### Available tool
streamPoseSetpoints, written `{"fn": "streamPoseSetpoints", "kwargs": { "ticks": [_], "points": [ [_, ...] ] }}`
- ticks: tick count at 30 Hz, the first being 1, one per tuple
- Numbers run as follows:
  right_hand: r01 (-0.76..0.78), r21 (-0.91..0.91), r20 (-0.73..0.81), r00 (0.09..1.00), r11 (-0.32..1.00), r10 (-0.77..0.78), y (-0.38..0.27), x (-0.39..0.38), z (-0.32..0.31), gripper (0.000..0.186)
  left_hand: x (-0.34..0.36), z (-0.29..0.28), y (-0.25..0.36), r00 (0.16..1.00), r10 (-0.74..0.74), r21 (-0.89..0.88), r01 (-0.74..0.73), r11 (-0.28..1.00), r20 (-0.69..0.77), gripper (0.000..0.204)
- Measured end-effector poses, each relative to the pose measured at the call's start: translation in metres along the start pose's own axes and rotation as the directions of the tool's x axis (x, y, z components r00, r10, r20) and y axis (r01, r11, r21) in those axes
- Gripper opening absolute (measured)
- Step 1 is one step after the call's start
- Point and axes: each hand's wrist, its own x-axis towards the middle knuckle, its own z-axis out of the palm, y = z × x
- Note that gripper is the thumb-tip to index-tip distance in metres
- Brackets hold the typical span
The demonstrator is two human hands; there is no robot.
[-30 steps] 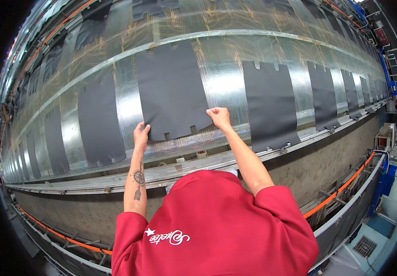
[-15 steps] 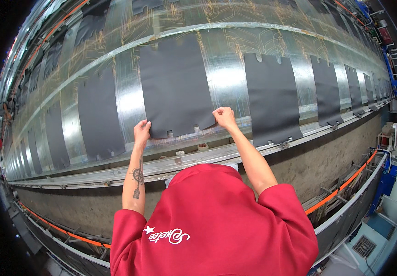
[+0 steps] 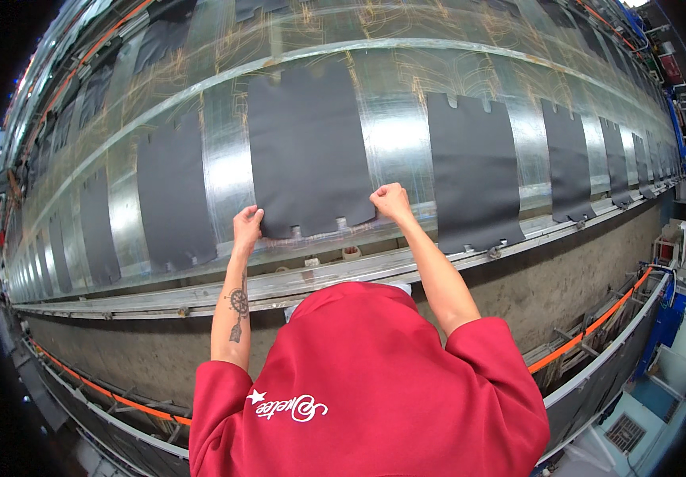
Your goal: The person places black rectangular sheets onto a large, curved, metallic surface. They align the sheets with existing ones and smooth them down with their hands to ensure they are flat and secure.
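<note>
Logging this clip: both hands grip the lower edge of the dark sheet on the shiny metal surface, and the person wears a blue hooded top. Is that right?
Not quite. The hooded top is red, not blue, as the head view shows. The rest holds: the left hand and right hand both grip the lower edge of the dark sheet lying on the shiny metal surface.

A long shiny metal bed (image 3: 390, 135) runs across the view, with dark grey sheets laid at intervals, one (image 3: 474, 171) to the right and another (image 3: 172, 195) to the left. An orange cable (image 3: 589, 327) follows the lower frame. Blue machinery (image 3: 665, 318) stands at right.
</note>
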Motion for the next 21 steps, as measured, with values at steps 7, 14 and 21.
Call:
{"fn": "streamPoseSetpoints", "kwargs": {
  "ticks": [7,14,21],
  "points": [
    [-0.016,-0.001,-0.012,1.0,1.0,0.016,0.001,0.001,-0.001,0.024,-0.005,0.003,0.001,1.0,0.002,0.077,0.0,0.997,-0.029,0.031],
    [-0.015,0.023,0.042,0.999,1.0,0.014,-0.001,0.004,-0.004,0.022,-0.004,-0.009,0.008,0.996,0.073,0.258,-0.058,0.964,-0.046,0.027],
    [0.029,-0.059,0.024,0.999,0.998,-0.027,0.003,0.0,-0.006,0.024,-0.012,-0.007,0.021,0.997,0.061,0.34,-0.045,0.939,-0.037,0.022]
  ]
}}
